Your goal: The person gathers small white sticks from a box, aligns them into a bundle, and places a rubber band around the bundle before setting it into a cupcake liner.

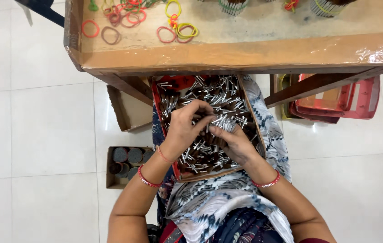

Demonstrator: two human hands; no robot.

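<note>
Head cam's looking down at my lap; my left hand [187, 126] is pinched shut on a few sticks [221, 120], and my right hand [236, 143] is curled around the same bunch, right over the tray [157, 96]; tray's tilted on my knees, so one bump could spill the lot onto the floor [43, 130].

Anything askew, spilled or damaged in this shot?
Nothing spilled. The table tray's taped front edge is crumpled at both corners. Rubber bands lie scattered loose on it. Both hands work in the lap box of small sticks.
</note>
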